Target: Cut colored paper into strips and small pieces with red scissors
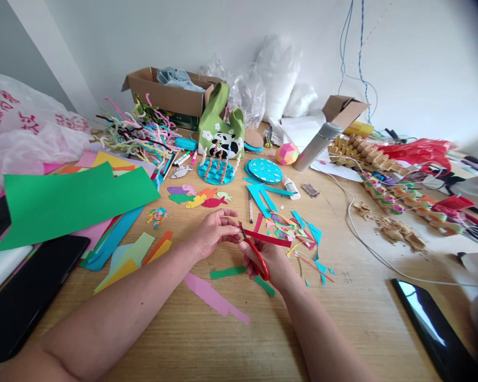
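Note:
My left hand pinches the near end of a long red paper strip above the wooden table. My right hand is closed around the red handles of a pair of scissors, and the blades point up at the strip close to my left fingertips. Green paper strips and a pink paper piece lie on the table just below my hands. A heap of coloured paper scraps lies to the right of the strip.
Sheets of coloured paper, a big green one on top, lie at the left beside a black tablet. Paper fish, blue paper discs, a glue bottle, pipe cleaners and cardboard boxes fill the back. A phone and cable lie right.

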The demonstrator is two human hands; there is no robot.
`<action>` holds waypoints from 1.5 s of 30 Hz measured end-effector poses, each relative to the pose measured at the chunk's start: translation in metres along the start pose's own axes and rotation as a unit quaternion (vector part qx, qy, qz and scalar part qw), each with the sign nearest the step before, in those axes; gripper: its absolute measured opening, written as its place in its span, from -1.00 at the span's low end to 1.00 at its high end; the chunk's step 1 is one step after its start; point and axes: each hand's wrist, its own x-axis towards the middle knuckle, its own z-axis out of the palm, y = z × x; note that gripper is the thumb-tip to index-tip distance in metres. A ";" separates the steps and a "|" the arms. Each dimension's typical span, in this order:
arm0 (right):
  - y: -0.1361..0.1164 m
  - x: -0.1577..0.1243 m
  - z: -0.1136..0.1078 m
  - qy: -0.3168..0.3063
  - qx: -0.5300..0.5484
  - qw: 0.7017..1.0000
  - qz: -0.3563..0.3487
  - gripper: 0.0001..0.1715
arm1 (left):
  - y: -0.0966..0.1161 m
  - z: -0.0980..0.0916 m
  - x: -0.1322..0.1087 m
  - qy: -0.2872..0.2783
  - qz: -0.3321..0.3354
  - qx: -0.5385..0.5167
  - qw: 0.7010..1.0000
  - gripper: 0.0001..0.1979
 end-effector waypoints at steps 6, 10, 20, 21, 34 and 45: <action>0.001 0.000 0.000 0.000 0.004 1.000 -0.002 -0.42 | 0.000 0.000 0.000 0.010 0.007 -0.004 1.000 -0.56; 0.003 0.002 -0.001 0.000 0.001 1.000 -0.003 -0.41 | 0.001 0.000 0.001 0.012 0.007 -0.010 1.000 -0.56; 0.000 -0.002 0.000 -0.004 -0.010 1.000 -0.024 -0.43 | 0.000 -0.001 0.001 0.006 -0.001 -0.004 1.000 -0.55; 0.000 -0.002 0.000 -0.005 -0.012 1.000 -0.024 -0.44 | 0.000 -0.001 0.001 0.006 -0.001 -0.003 1.000 -0.55; -0.001 0.000 -0.001 0.004 -0.022 1.000 0.000 -0.44 | -0.001 -0.003 0.002 0.001 -0.004 0.002 1.000 -0.53; -0.007 -0.003 0.000 0.013 -0.012 1.000 0.000 -0.43 | -0.001 -0.004 0.002 -0.009 -0.002 -0.008 1.000 -0.59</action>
